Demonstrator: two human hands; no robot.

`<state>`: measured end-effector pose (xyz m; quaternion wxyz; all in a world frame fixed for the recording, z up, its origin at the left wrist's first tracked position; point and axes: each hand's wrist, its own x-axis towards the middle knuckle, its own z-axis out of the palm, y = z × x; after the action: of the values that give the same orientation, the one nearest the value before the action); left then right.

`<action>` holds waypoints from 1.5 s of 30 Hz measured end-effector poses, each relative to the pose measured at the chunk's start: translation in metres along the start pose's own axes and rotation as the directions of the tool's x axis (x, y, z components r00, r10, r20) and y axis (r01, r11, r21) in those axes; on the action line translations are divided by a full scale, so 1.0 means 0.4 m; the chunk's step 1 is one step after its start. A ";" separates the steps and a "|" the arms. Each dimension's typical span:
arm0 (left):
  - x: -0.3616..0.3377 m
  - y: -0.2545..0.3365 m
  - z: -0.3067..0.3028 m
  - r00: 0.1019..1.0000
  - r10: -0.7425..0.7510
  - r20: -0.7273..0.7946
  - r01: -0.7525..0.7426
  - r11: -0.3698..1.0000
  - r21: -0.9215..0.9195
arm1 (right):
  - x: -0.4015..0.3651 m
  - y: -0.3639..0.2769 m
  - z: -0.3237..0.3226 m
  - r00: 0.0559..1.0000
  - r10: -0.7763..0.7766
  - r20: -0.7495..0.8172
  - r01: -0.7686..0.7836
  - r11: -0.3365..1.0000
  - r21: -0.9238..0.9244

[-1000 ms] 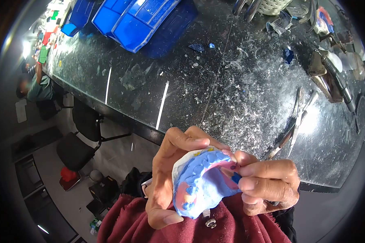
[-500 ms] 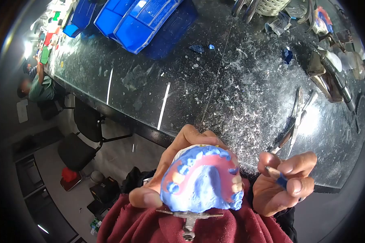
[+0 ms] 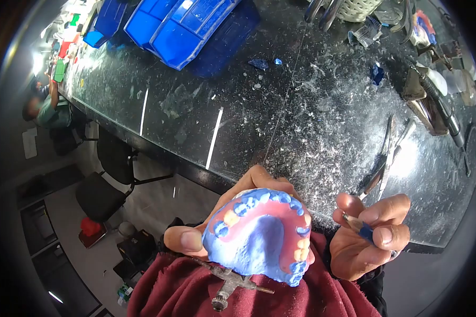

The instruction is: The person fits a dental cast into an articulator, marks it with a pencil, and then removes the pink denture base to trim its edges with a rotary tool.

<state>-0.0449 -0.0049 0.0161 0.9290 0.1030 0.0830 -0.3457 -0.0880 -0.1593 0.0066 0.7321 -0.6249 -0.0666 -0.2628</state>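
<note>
A blue dental model [image 3: 251,245] with a pink base plate and cream teeth rests in my left hand [image 3: 195,235], whose thumb is at its left edge and whose fingers pass behind it. A metal fitting [image 3: 230,288] sticks out below the model. To its right, my right hand [image 3: 373,232] pinches a pencil [image 3: 360,229] with a blue body, its sharpened end pointing up and left. The pencil and the model are apart.
Blue bins [image 3: 177,34] lie on the black table [image 3: 185,124]. Metal tweezers [image 3: 387,158] are beyond my right hand, near a handpiece [image 3: 441,103] and white dust. A chair [image 3: 103,195] and a seated person [image 3: 53,113] are at left.
The model has tilted and turned in my left hand, and its metal fitting has swung to the lower left. My right hand with the pencil has barely moved.
</note>
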 end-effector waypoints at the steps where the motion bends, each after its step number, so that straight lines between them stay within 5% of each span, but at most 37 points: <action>1: 0.000 0.002 0.001 1.000 -0.014 -0.011 0.014 1.000 0.003 | 0.001 0.000 0.000 1.000 0.003 0.002 -0.003 1.000 -0.001; 7: 0.015 0.013 -0.019 0.978 -0.097 0.184 0.104 0.994 -0.026 | -0.004 0.017 -0.004 1.000 -0.010 0.013 0.010 0.998 0.056; 20: 0.016 0.036 0.013 0.967 -0.252 0.041 0.255 0.958 -0.129 | -0.002 0.003 0.004 0.998 0.063 -0.012 -0.062 0.998 0.032; 23: 0.005 0.030 0.008 0.974 -0.225 0.015 0.224 0.963 -0.147 | 0.003 -0.009 0.025 0.983 0.136 -0.125 -0.102 0.964 0.245; 29: 0.008 -0.010 -0.012 1.000 -0.025 0.007 0.026 0.991 -0.133 | -0.001 -0.017 0.016 0.977 0.182 -0.107 -0.154 0.961 0.230; 35: 0.024 -0.008 -0.011 0.996 0.044 0.080 -0.040 0.998 -0.051 | 0.015 -0.017 -0.022 0.964 0.164 0.209 -0.142 0.983 -0.116; 42: 0.031 0.004 -0.015 0.992 0.038 0.122 -0.071 0.956 0.285 | 0.049 -0.071 -0.052 0.775 0.330 0.539 0.073 0.801 -0.595; 43: 0.028 0.001 -0.007 0.994 0.043 0.098 -0.070 0.956 0.284 | 0.020 -0.048 -0.022 0.885 0.230 0.405 0.049 0.819 -0.572; 45: 0.029 0.004 -0.007 0.994 0.042 0.100 -0.073 0.943 0.326 | 0.001 -0.030 0.003 0.929 0.155 0.335 0.075 0.810 -0.582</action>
<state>-0.0353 -0.0104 0.0110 0.9114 0.2428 -0.0217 -0.3317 -0.0929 -0.1592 0.0177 0.4839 -0.8585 -0.1047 -0.1334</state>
